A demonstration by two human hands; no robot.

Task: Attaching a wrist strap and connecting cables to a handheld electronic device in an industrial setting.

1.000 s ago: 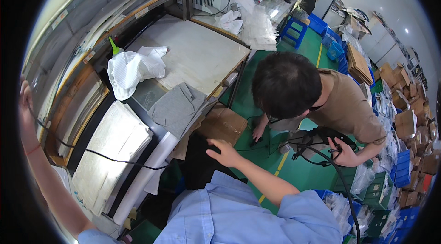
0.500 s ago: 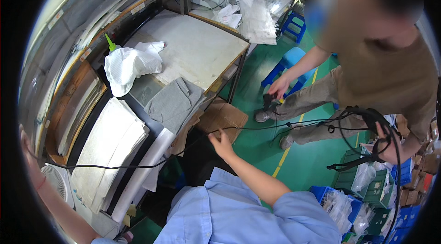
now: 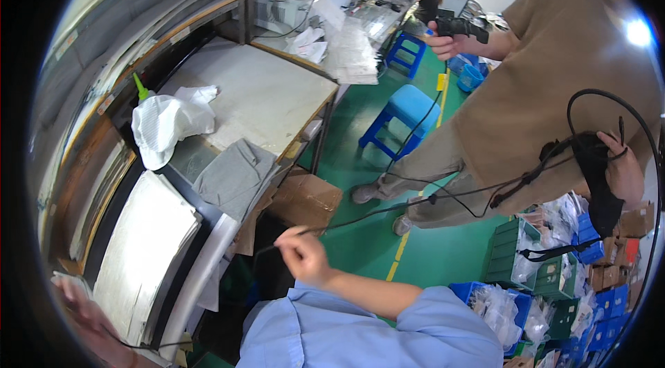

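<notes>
A thin black cable point(image 3: 367, 216) runs across from the person opposite to my side. My right hand point(image 3: 305, 256) is closed on it in front of my body, with thumb and fingers pinched together. At the lower left edge, my left hand point(image 3: 77, 309) is blurred beside the stack of white sheets. Another stretch of the cable point(image 3: 163, 346) leads to that hand, whose fingers look curled round it. Opposite, a co-worker raises a black handheld device point(image 3: 460, 28) in one hand. The co-worker's other hand holds black straps point(image 3: 597, 181) and a loop of cable.
A workbench point(image 3: 270, 77) carries a white cloth bundle point(image 3: 163, 125) and folded grey cloth point(image 3: 235, 177). White sheets point(image 3: 142, 250) lie beside it. A cardboard box point(image 3: 305, 198) and blue stool point(image 3: 409, 111) stand on the green floor. Crates point(image 3: 512, 253) of plastic bags fill the lower right.
My left hand has moved down, and the cable near it has dropped. My right hand has shifted left and down along with the cable. The co-worker has lifted the black device and stands more upright.
</notes>
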